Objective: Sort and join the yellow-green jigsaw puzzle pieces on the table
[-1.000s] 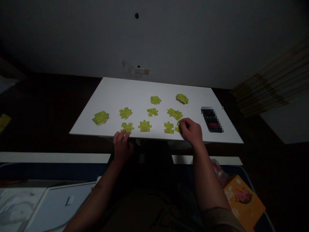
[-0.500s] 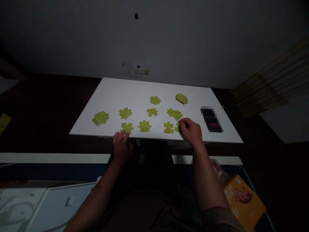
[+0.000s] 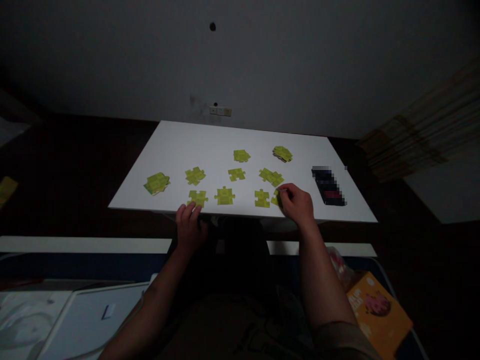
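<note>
Several yellow-green jigsaw pieces lie on the white table (image 3: 180,145). My left hand (image 3: 190,227) rests at the near edge with its fingers apart, the tips at a puzzle piece (image 3: 198,196). Bent over at the near right, my right hand (image 3: 298,204) has its fingers pinched at another puzzle piece (image 3: 276,198), which it partly covers. Just left of that one is a separate piece (image 3: 261,198), and a further piece (image 3: 225,197) sits nearer the middle. Two overlapping or joined pieces (image 3: 271,176) lie beyond my right hand.
Piles of pieces stand at the left (image 3: 157,183), back middle (image 3: 241,155) and back right (image 3: 282,153). A dark, pixelated object (image 3: 330,186) lies on the right side. An orange box (image 3: 378,310) is beside my right arm, below the table.
</note>
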Motion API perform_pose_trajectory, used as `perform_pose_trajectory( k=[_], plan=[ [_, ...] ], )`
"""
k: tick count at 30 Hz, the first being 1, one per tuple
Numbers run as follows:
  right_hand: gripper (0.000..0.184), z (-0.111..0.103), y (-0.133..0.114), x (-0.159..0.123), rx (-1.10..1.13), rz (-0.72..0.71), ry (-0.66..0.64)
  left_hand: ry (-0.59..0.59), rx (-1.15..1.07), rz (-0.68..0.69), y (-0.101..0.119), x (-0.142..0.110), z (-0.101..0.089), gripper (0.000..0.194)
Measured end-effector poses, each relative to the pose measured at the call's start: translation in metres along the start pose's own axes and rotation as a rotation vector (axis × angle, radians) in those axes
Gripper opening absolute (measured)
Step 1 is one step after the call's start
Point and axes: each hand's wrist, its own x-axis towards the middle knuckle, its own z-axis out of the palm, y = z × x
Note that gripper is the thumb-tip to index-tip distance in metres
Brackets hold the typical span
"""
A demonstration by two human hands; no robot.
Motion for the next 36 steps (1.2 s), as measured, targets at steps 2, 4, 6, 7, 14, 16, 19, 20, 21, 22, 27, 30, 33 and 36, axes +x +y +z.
perform_pose_trajectory(
  k=[2, 4, 6, 7, 14, 16, 19, 20, 21, 22, 27, 30, 33, 36],
  plan=[
    [0.039, 0.0000, 0.0005, 0.0002, 0.000, 0.001, -0.005, -0.008, -0.005, -0.009, -0.0005, -0.0010, 0.0005, 0.072],
    [0.040, 0.0001, 0.0008, 0.0002, -0.001, -0.002, -0.008, -0.001, -0.007, 0.000, -0.0003, -0.0008, 0.0005, 0.072],
    [0.040, 0.0003, 0.0008, 0.0000, -0.001, -0.005, -0.011, 0.018, -0.001, 0.017, 0.0000, -0.0001, 0.0003, 0.072],
    [0.040, 0.0005, 0.0008, -0.0001, -0.003, -0.004, -0.011, 0.022, 0.003, 0.022, 0.0001, 0.0002, 0.0001, 0.072],
    [0.038, 0.0006, 0.0004, -0.0009, -0.003, 0.007, -0.013, 0.007, -0.006, 0.020, 0.0012, 0.0011, -0.0009, 0.073],
    [0.039, 0.0001, -0.0002, -0.0009, -0.002, 0.005, -0.012, 0.016, 0.004, 0.022, 0.0018, 0.0017, -0.0012, 0.074],
    [0.039, -0.0005, -0.0010, -0.0008, -0.003, -0.001, -0.008, 0.016, 0.020, 0.024, 0.0018, 0.0019, -0.0011, 0.072],
    [0.039, -0.0006, -0.0010, -0.0009, -0.003, -0.003, -0.009, 0.013, 0.021, 0.025, 0.0014, 0.0015, -0.0008, 0.071],
    [0.039, -0.0007, -0.0011, -0.0010, -0.004, -0.004, -0.009, 0.012, 0.018, 0.023, 0.0008, 0.0009, -0.0004, 0.071],
    [0.039, -0.0008, -0.0011, -0.0011, -0.004, -0.004, -0.008, 0.011, 0.008, 0.017, 0.0001, 0.0001, 0.0002, 0.070],
    [0.038, -0.0014, -0.0020, -0.0023, -0.014, -0.004, -0.002, -0.003, -0.053, -0.024, -0.0038, -0.0056, 0.0037, 0.068],
    [0.038, -0.0014, -0.0033, -0.0024, -0.014, 0.000, 0.000, -0.029, -0.024, -0.045, -0.0050, -0.0074, 0.0047, 0.067],
    [0.039, -0.0010, -0.0035, -0.0019, -0.009, 0.003, 0.000, -0.014, -0.028, -0.027, -0.0044, -0.0060, 0.0043, 0.067],
    [0.039, -0.0002, -0.0024, -0.0014, -0.004, -0.009, -0.002, 0.026, -0.036, 0.011, -0.0030, -0.0033, 0.0038, 0.068]
  ],
)
